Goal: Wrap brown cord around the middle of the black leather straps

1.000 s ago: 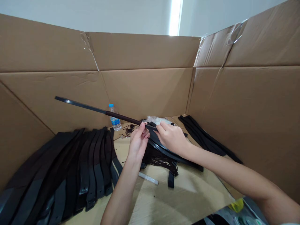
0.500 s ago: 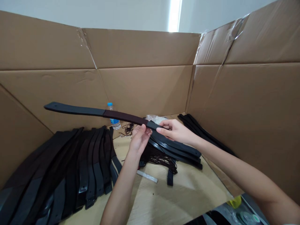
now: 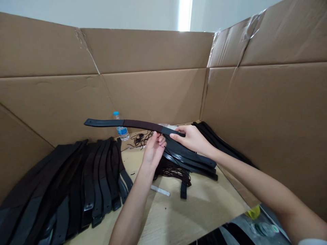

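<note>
Strap point(image 3: 141, 125) points left, long axis crosswise; right hand point(image 3: 192, 137) pinches its end, left hand point(image 3: 153, 149) beneath, grip unclear.

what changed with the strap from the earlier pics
The held strap has turned from edge-on to show its broad face, and its free end has dipped. The right hand still grips it, the left hand still touches it; the bottle and strap row stayed put.

Bottle point(image 3: 123, 133) behind the held strip point(image 3: 142, 125)
</note>
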`<state>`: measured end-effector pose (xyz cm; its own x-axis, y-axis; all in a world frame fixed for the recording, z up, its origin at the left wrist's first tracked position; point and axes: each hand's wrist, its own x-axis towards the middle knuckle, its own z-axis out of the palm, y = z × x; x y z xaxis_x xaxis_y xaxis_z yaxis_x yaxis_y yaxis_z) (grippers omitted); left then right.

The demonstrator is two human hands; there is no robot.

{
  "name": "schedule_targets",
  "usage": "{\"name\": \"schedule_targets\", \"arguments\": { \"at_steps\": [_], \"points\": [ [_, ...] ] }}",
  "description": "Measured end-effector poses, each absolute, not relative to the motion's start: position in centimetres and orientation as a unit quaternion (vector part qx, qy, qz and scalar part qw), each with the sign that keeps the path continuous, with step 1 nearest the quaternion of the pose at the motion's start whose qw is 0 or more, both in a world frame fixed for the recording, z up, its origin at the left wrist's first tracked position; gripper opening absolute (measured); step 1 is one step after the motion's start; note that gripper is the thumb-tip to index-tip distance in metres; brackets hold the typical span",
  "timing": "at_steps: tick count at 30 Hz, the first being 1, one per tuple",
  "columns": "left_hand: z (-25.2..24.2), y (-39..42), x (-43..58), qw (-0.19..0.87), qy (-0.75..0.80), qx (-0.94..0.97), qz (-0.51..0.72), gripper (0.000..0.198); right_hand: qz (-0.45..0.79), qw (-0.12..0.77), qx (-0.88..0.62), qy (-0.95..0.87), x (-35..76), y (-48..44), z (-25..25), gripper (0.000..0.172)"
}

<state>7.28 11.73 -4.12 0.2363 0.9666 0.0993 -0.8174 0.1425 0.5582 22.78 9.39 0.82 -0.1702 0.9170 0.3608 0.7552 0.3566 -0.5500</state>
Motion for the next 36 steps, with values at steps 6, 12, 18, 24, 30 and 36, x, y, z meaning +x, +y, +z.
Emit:
{"name": "schedule_targets", "arguments": {
  "at_steps": [6,12,18,24,30,36],
  "points": [
    [-4.1,11.9,7.4,0.762,0.159,0.216,0.59,0.033,-0.019,0.275,-0.603,-0.748,21.9,9.1,0.5,0.031],
    [-4.3,12.0,7.3,0.766,0.167,0.195,0.589,0.04,-0.147,0.168,-0.607,-0.762,20.8,8.4,0.1,0.029],
    [-4.4,12.0,7.4,0.741,0.181,0.216,0.61,0.036,-0.209,0.161,-0.567,-0.78,20.3,8.1,-1.2,0.03],
    [-5.0,12.4,7.3,0.703,0.168,0.279,0.632,0.031,-0.139,0.192,-0.597,-0.766,20.4,7.5,-0.3,0.021],
    [-5.7,12.6,7.1,0.695,0.17,0.345,0.608,0.042,0.327,0.179,-0.516,-0.771,23.2,8.8,1.8,0.047],
    [-6.1,12.5,7.3,0.7,0.163,0.374,0.586,0.049,0.47,0.252,-0.421,-0.734,24.6,8.4,1.0,0.051]
  ]
}}
